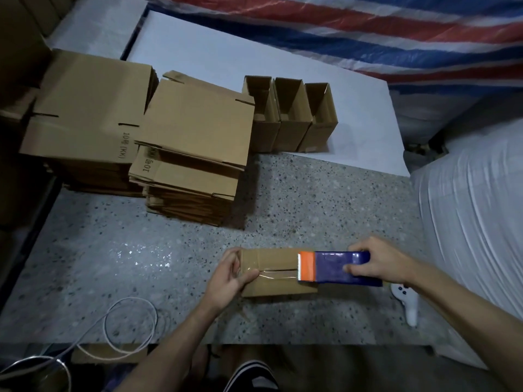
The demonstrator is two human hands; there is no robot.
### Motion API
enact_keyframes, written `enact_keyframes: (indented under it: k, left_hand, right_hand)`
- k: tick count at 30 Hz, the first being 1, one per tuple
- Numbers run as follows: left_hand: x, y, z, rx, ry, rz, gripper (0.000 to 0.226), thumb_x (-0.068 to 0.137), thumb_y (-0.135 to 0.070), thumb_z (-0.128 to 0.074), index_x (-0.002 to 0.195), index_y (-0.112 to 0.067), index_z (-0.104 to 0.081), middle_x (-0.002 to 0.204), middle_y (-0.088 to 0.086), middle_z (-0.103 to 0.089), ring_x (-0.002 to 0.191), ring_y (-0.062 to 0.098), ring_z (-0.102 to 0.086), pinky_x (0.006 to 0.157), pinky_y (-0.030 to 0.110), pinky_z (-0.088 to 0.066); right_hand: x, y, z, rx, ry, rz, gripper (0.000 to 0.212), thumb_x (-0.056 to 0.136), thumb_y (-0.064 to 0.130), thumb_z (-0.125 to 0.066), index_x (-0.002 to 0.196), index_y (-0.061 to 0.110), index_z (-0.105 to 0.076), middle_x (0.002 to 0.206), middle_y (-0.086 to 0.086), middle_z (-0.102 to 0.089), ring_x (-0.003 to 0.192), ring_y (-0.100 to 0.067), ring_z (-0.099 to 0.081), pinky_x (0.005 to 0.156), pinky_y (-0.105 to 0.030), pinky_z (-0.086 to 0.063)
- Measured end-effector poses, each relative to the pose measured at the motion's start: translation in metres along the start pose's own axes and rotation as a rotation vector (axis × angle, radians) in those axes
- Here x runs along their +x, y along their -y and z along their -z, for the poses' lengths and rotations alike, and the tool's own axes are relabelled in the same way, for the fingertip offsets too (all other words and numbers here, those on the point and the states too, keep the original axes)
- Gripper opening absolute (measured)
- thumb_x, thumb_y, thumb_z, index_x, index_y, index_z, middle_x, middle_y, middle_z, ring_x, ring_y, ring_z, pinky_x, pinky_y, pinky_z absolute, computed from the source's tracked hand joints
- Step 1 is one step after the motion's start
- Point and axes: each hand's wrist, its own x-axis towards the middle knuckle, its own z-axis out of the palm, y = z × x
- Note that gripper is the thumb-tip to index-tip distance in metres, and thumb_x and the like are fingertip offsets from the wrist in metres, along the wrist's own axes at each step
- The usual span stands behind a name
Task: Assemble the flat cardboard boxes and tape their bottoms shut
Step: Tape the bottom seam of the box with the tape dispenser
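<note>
A small cardboard box [276, 285] lies on the speckled floor with its closed flaps facing up. My left hand [230, 274] grips its left end, thumb pressing clear tape [276, 274] down over the seam. My right hand [377, 263] holds a blue tape dispenser [338, 268] with an orange toothed head, which sits over the box's right end, the tape stretched between thumb and cutter. Two stacks of flat boxes [192, 154] stand at the back left. Three assembled boxes [291, 114] stand open-topped in a row behind them.
A white board [215, 52] lies under the assembled boxes. A white sack [475, 222] bulges on the right. A white handheld object [407, 304] lies by my right forearm. A white cable [124, 329] loops at the front left. A striped tarp [396, 29] hangs at the back.
</note>
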Motion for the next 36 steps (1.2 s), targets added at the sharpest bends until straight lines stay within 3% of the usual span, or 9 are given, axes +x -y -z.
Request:
enact_keyframes:
  k: [3,7,12,14,19,23,30,33,36]
  left_hand:
    - [-0.001,0.0,-0.002,-0.006,-0.01,0.004,0.061,0.072,-0.059,-0.073,0.119,-0.023,-0.057,0.111,-0.011,-0.055,0.108,0.009,-0.055,0.092,0.027,-0.044]
    - [0.0,0.001,-0.002,-0.003,0.005,-0.005,0.034,0.078,-0.047,-0.075,0.095,-0.032,-0.049,0.124,-0.007,-0.055,0.111,0.001,-0.054,0.09,0.018,-0.042]
    - [0.0,0.002,0.0,-0.047,0.043,-0.003,0.041,0.083,-0.038,-0.077,0.116,-0.025,-0.057,0.123,-0.009,-0.052,0.112,0.0,-0.054,0.094,0.017,-0.043]
    - [0.0,0.0,0.0,-0.054,0.044,-0.002,0.047,0.081,-0.041,-0.075,0.119,-0.02,-0.057,0.122,-0.008,-0.051,0.114,0.004,-0.053,0.098,0.022,-0.043]
    - [-0.003,-0.004,0.003,-0.06,0.056,0.011,0.04,0.081,-0.042,-0.079,0.114,-0.038,-0.056,0.108,-0.011,-0.048,0.104,-0.002,-0.054,0.085,0.006,-0.042]
    - [-0.005,-0.008,0.005,-0.043,0.063,0.015,0.025,0.074,-0.054,-0.076,0.081,-0.051,-0.052,0.133,-0.009,-0.052,0.122,0.007,-0.052,0.099,0.024,-0.044]
    - [-0.01,-0.01,0.005,-0.064,0.053,0.024,0.02,0.083,-0.046,-0.076,0.087,-0.044,-0.057,0.138,-0.013,-0.051,0.127,0.012,-0.052,0.104,0.039,-0.048]
    - [-0.015,-0.009,-0.004,-0.077,-0.013,0.042,0.03,0.087,-0.036,-0.068,0.1,-0.013,-0.055,0.137,-0.008,-0.051,0.128,0.011,-0.05,0.107,0.033,-0.046]
    - [-0.016,-0.014,-0.011,-0.152,-0.073,0.125,0.029,0.091,-0.029,-0.067,0.108,-0.009,-0.053,0.13,-0.003,-0.056,0.124,0.013,-0.054,0.1,0.026,-0.049]
  right_hand:
    - [-0.013,-0.026,0.006,0.035,-0.02,-0.03,0.043,0.07,0.054,-0.068,0.068,0.011,-0.067,0.067,-0.008,-0.068,0.062,-0.027,-0.063,0.06,-0.039,-0.048]
    - [-0.02,-0.058,0.019,0.092,-0.025,-0.042,0.023,0.084,0.017,-0.078,0.068,0.005,-0.067,0.065,-0.008,-0.066,0.06,-0.022,-0.059,0.061,-0.038,-0.045]
    - [-0.029,-0.09,0.032,0.096,-0.014,-0.137,0.012,0.086,0.007,-0.076,0.076,0.002,-0.073,0.074,-0.015,-0.07,0.064,-0.014,-0.061,0.064,-0.031,-0.043]
    - [-0.028,-0.096,0.037,0.097,-0.022,-0.171,0.013,0.086,0.012,-0.077,0.078,0.002,-0.075,0.075,-0.019,-0.071,0.065,-0.019,-0.062,0.064,-0.03,-0.043]
    - [-0.001,-0.073,0.028,-0.113,0.051,-0.252,0.028,0.083,0.038,-0.075,0.07,0.015,-0.069,0.068,-0.008,-0.069,0.061,-0.022,-0.063,0.062,-0.036,-0.047]
    - [0.024,-0.042,0.007,-0.31,0.056,-0.293,0.038,0.078,0.059,-0.067,0.067,0.022,-0.067,0.059,0.006,-0.064,0.057,-0.01,-0.06,0.053,-0.028,-0.039]
    - [0.06,-0.001,-0.018,-0.378,-0.018,-0.261,0.045,0.069,0.062,-0.063,0.059,0.019,-0.059,0.053,0.007,-0.056,0.05,-0.012,-0.055,0.048,-0.023,-0.032]
    - [0.062,0.002,-0.022,-0.414,-0.038,-0.228,0.044,0.071,0.061,-0.058,0.06,0.019,-0.057,0.053,0.005,-0.055,0.05,-0.013,-0.054,0.048,-0.024,-0.034]
    - [0.06,0.005,-0.02,-0.421,-0.029,-0.223,0.043,0.074,0.059,-0.058,0.063,0.018,-0.06,0.057,0.004,-0.056,0.053,-0.015,-0.055,0.05,-0.026,-0.034]
